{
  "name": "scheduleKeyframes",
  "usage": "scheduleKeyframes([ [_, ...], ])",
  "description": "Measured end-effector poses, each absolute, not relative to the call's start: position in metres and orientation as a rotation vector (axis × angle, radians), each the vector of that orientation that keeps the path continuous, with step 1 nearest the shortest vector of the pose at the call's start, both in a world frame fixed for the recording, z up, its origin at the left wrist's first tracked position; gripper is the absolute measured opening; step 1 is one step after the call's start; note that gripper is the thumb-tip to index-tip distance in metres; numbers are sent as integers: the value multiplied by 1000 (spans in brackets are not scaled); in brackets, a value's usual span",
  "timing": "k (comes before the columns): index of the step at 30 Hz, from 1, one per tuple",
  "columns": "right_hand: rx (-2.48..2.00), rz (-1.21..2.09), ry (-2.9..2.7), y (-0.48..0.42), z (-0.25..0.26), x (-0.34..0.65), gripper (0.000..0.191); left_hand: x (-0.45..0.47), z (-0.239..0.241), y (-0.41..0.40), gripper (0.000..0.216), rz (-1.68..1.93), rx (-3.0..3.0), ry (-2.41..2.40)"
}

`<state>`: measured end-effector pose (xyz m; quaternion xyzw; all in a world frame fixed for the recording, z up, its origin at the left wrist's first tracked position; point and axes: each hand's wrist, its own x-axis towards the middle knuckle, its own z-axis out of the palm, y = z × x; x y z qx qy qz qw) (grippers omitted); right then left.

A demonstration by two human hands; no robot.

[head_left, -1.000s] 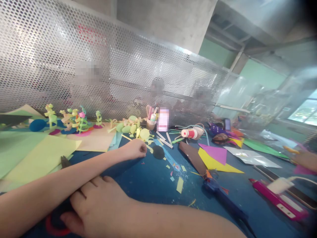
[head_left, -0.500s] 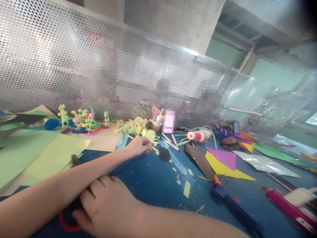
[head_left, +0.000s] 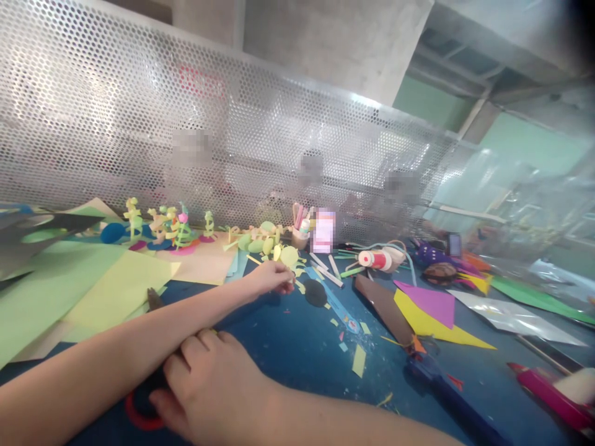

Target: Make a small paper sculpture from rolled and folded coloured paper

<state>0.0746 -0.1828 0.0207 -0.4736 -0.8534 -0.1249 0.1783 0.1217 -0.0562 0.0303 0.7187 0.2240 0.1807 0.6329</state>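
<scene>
My left hand (head_left: pixel 275 276) reaches out over the blue table with its fingertips pinched together. They are beside a pale green paper cutout (head_left: pixel 289 256); a small pale bit shows at the tips, too small to name. My right hand (head_left: pixel 211 375) lies palm down near the table's front, against the underside of my left forearm, fingers loosely bent and thumb apart. Nothing shows in it, though its palm is hidden. By its thumb is a red loop-shaped handle (head_left: pixel 134 416), partly covered by my arm. A black paper disc (head_left: pixel 315 293) lies right of my left hand.
Green paper sheets (head_left: pixel 51 279) cover the left side. Small paper figures (head_left: pixel 183 234) stand behind. A lit phone (head_left: pixel 324 229) leans near a cup of sticks (head_left: pixel 300 235). A glue bottle (head_left: pixel 374 260), a blue glue gun (head_left: pixel 446 390) and coloured paper (head_left: pixel 430 303) lie at right. A perforated panel (head_left: pixel 260 130) stands behind.
The camera view has turned slightly left, so everything sits a little further right. Both hands keep nearly the same pose and place over the table.
</scene>
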Motion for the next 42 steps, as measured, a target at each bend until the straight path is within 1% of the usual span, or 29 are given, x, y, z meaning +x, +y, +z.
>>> scheduleKeyframes([
  [2,-1347,-347,-2419,-183,21,75,33,121,31,-58,27,374,1574,464],
  [4,-1350,-343,-2423,-182,21,75,33,121,30,-58,35,339,1522,430],
  [6,-1353,-338,-2423,-182,22,75,33,121,28,-57,38,308,1490,404],
  [9,-1358,-333,-2424,-183,22,75,33,120,26,-55,30,277,1472,366],
  [23,-1334,-377,-2394,-183,19,74,33,122,27,-56,17,276,1386,426],
  [27,-1334,-359,-2404,-183,19,74,33,121,23,-54,22,267,1392,411],
  [32,-1348,-327,-2428,-183,22,76,34,120,21,-53,37,280,1426,426],
  [34,-1359,-299,-2432,-184,23,77,34,118,25,-51,39,298,1458,430],
  [37,-1387,-286,-2416,-184,22,76,33,104,37,-43,35,317,1528,433],
  [39,-1396,-283,-2415,-184,20,75,32,84,48,-31,32,333,1605,440],
  [42,-1406,-260,-2418,-184,18,73,31,36,68,0,31,418,1911,523],
])
